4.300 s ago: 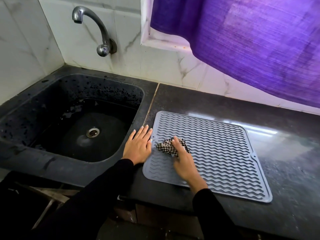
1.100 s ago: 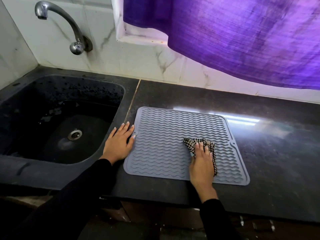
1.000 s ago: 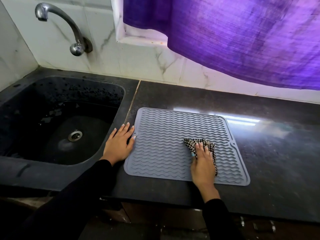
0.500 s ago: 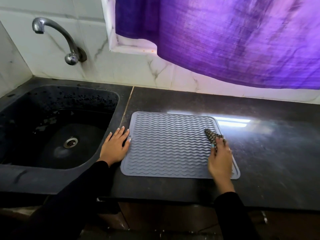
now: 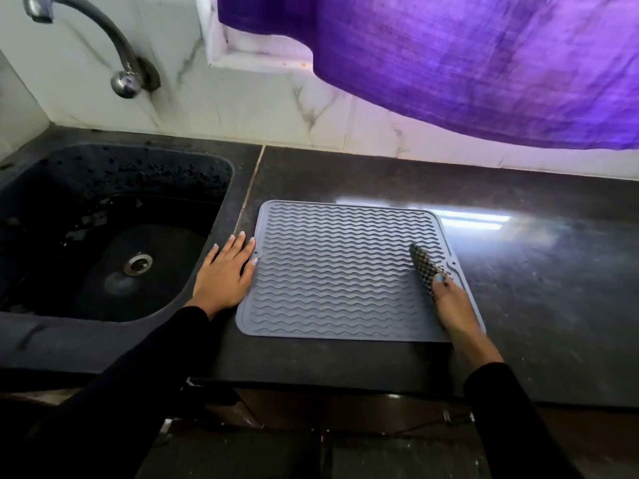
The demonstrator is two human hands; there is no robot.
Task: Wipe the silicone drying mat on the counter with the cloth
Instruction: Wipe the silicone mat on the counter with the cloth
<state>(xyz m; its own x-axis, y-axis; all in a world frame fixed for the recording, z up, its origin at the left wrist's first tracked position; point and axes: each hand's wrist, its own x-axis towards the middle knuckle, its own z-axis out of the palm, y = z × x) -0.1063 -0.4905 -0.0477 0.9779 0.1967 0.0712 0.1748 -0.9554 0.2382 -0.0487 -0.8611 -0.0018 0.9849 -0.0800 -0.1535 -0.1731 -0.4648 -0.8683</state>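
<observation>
A grey silicone drying mat [image 5: 342, 267] with wavy ridges lies flat on the dark counter [image 5: 539, 281], just right of the sink. My left hand [image 5: 224, 271] lies flat on the counter at the mat's left edge, its thumb touching the rim. My right hand [image 5: 453, 305] is at the mat's right side and holds a black-and-white checked cloth [image 5: 423, 266] against the mat. The cloth sticks out ahead of my fingers; most of it is bunched under the hand.
A black sink [image 5: 103, 236] with a metal drain sits to the left, and a chrome tap [image 5: 103, 39] comes out of the tiled wall above it. A purple curtain [image 5: 466, 63] hangs over the back of the counter. The counter's front edge runs just below the mat.
My right hand has slid the cloth from the mat's left side across to its right edge. The left hand has stayed at the mat's left edge. The camera has shifted.
</observation>
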